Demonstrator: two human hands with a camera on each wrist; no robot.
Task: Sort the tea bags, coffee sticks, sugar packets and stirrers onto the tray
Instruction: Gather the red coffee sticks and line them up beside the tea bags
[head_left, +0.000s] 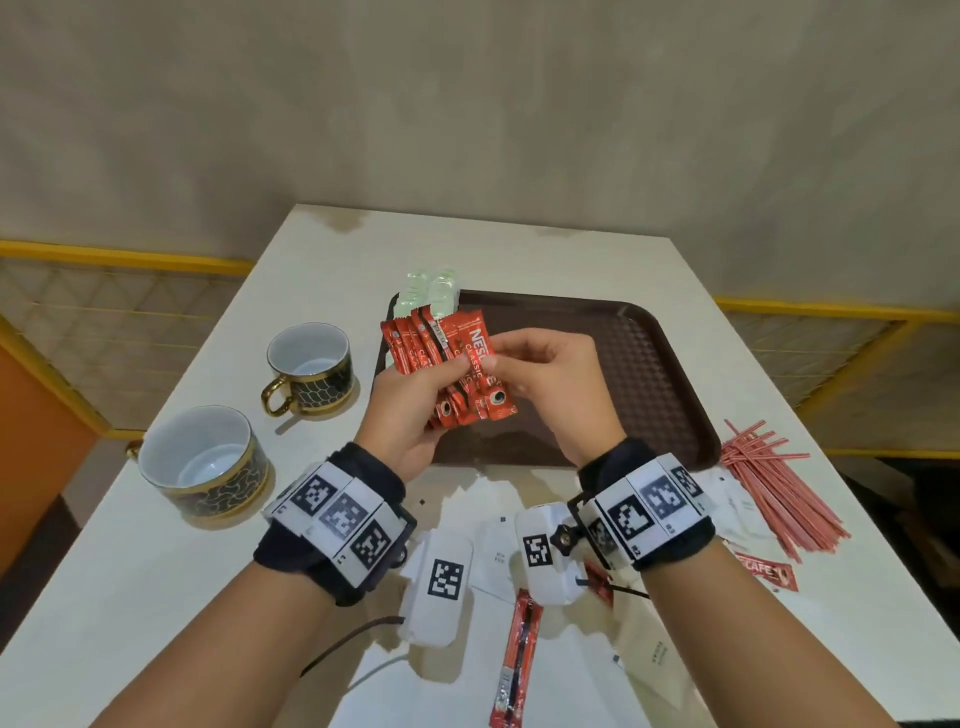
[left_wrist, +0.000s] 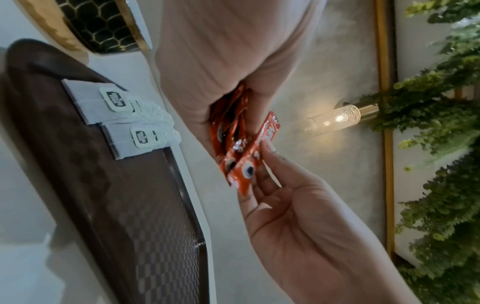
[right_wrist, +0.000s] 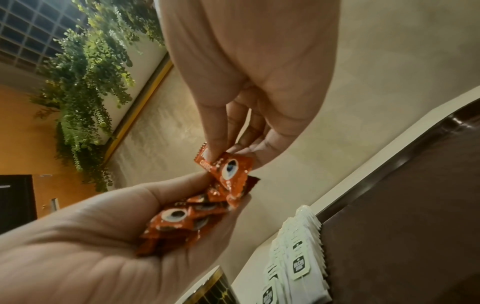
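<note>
Coffee sticks (head_left: 447, 374): a fanned red bundle at frame centre in the head view, held above the left part of the tray (head_left: 670, 374). The left hand (head_left: 415, 410) grips the bundle's lower half, fingers curled beneath and thumb on top. The right hand (head_left: 550, 395) pinches the rightmost stick between thumb and fingertips; the right wrist view shows this stick (right_wrist: 228, 168) still overlapping the bundle.

Tea bags (head_left: 431, 293): stacked in rows at the tray's far left corner, directly above the bundle in the frame.

Loose sticks: one (head_left: 517, 660) at bottom centre of the head view, one (head_left: 766, 569) at lower right, both on the table (head_left: 156, 597), off the tray.

Stirrers (head_left: 774, 483): a red pile at right, on the table beside the tray's near right corner.

Sugar packets (head_left: 743, 506): white, on the table just left of the stirrers and along the bottom centre.

Two cups (head_left: 310, 369) at left, on the table, apart from the tray.
</note>
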